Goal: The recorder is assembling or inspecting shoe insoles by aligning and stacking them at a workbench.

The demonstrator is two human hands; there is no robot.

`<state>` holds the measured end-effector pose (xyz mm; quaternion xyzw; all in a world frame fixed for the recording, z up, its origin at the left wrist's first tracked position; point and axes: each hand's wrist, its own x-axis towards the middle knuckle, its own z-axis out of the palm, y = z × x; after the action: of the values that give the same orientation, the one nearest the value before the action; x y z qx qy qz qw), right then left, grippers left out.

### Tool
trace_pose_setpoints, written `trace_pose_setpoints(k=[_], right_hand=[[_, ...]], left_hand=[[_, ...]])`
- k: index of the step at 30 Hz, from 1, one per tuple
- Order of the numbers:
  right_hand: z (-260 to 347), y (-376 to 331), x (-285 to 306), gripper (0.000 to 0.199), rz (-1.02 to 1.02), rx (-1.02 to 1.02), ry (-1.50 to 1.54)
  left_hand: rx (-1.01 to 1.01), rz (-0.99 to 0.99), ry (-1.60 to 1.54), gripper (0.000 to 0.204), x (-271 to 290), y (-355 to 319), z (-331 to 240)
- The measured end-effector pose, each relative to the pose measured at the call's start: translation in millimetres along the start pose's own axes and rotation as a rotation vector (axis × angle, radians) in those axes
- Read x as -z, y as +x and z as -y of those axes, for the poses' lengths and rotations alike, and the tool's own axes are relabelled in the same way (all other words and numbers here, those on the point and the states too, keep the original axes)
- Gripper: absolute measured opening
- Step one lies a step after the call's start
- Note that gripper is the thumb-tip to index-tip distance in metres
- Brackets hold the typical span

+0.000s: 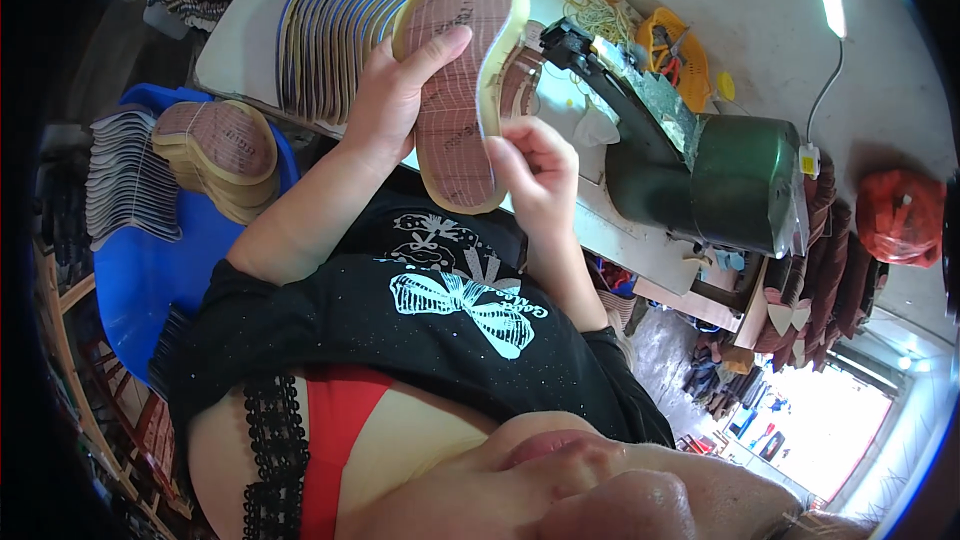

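An insole point(455, 90) is held up in front of me, its brown face crossed by pale lines and bordered by a yellowish rim. My left hand point(392, 95) grips it from the left side, thumb lying across the face and the fingers hidden behind. At its lower right edge, my right hand point(540, 175) is closed, with the thumb tip against the rim and the fingers curled. Whether a thread is also pinched there is too small to tell. Behind the held piece, a long row of insoles point(325, 35) stands on edge on the white table point(235, 60).
A dark green machine point(745, 180) with a narrow arm stands to the right. Beyond it are a yellow basket point(690, 50) of tools and tangled cord point(590, 10). At left, a blue tub point(140, 280) carries stacked insoles point(215, 145). A red bag point(900, 218) is at far right.
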<state>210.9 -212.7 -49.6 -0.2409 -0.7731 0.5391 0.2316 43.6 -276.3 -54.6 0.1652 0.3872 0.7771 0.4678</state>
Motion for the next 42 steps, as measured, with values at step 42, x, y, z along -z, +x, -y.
trace_pose_setpoints(k=[42], right_hand=[[-11,28,46,0.018,-0.075,-0.229,0.292]], left_hand=[[-0.202,0.107,0.350,0.047,-39,54,34]])
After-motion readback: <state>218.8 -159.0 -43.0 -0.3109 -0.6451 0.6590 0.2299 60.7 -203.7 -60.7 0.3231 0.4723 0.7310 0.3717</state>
